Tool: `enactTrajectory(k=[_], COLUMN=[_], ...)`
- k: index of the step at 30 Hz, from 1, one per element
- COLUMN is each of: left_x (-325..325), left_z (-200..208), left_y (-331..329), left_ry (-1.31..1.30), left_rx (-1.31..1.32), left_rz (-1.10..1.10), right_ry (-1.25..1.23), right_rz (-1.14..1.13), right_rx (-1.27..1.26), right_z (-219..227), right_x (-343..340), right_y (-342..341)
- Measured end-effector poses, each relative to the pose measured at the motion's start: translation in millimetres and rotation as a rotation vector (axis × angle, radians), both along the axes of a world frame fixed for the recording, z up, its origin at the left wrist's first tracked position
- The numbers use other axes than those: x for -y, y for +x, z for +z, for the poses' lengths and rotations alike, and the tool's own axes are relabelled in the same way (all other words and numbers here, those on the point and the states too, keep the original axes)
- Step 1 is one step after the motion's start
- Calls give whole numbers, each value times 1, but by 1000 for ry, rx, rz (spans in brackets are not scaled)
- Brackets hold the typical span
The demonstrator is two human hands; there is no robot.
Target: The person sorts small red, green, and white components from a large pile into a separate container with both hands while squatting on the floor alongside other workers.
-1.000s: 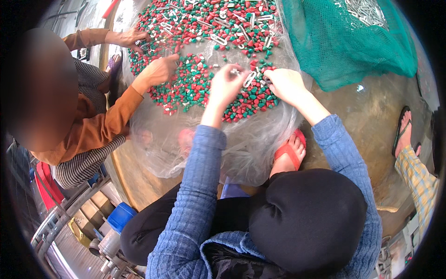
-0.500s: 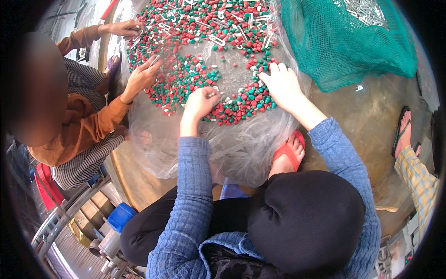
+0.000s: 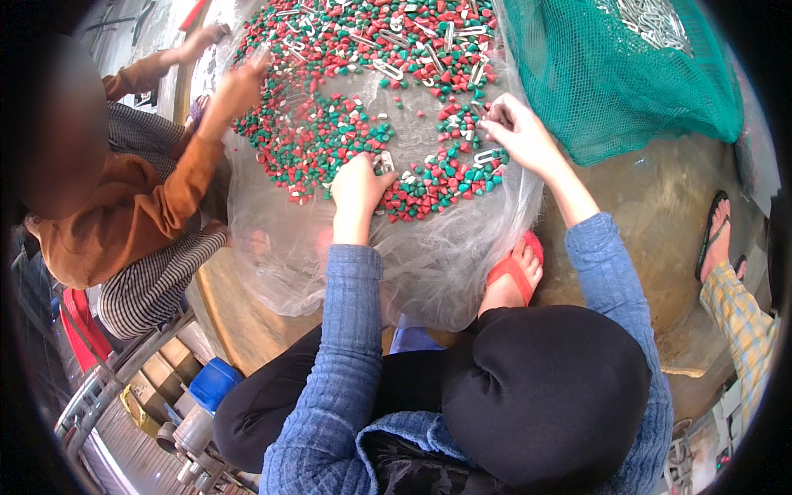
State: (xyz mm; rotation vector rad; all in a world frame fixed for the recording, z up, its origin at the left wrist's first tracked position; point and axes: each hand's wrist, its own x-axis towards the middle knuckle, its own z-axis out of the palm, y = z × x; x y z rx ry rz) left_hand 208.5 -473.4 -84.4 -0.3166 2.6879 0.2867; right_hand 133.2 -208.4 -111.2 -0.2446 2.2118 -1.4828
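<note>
Small cone-like red, green and white pieces (image 3: 429, 196) lie heaped on a clear plastic sheet (image 3: 309, 247), with several long silver metal loops (image 3: 388, 69) among them. My left hand (image 3: 356, 188) is closed round a silver metal loop (image 3: 385, 162) at the near left side of the gap in the heap. On the right, my right hand (image 3: 520, 136) pinches a thin grey metal piece (image 3: 479, 110) between thumb and fingers, just over the heap. One more metal loop (image 3: 487, 156) rests on the pieces below that hand.
A green mesh net (image 3: 610, 91) holding many silver metal loops (image 3: 656, 23) is at the far right. On the left a co-worker in a brown sleeve (image 3: 177, 194) reaches over the heap's edge. My foot in a red sandal (image 3: 513, 276) stands beside the sheet; another person's foot (image 3: 716, 235) shows farther right.
My right hand has lifted slightly and moved right, now with a metal piece pinched; a loop has come into view below it. The co-worker's hands have drawn up and away, to the left.
</note>
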Motion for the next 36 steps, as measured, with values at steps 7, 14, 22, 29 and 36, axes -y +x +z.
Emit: enactTrajectory(k=[7, 14, 22, 29, 36], left_x=[-35, -59, -46, -26, -71], left_z=[-6, -9, -16, 25, 52], left_y=[-14, -8, -7, -15, -28], left_ry=[700, 228, 430, 1223, 1010], left_rx=[-130, -184, -91, 112, -175], left_rz=[355, -46, 24, 554, 258], right_ry=[-615, 558, 691, -425, -1131], right_rz=[-169, 271, 303, -213, -477], right_rx=[387, -459, -579, 364, 977], right_z=[34, 0, 4, 25, 27], right_x=[-4, -2, 14, 15, 23], right_y=[-1, 29, 34, 16, 23])
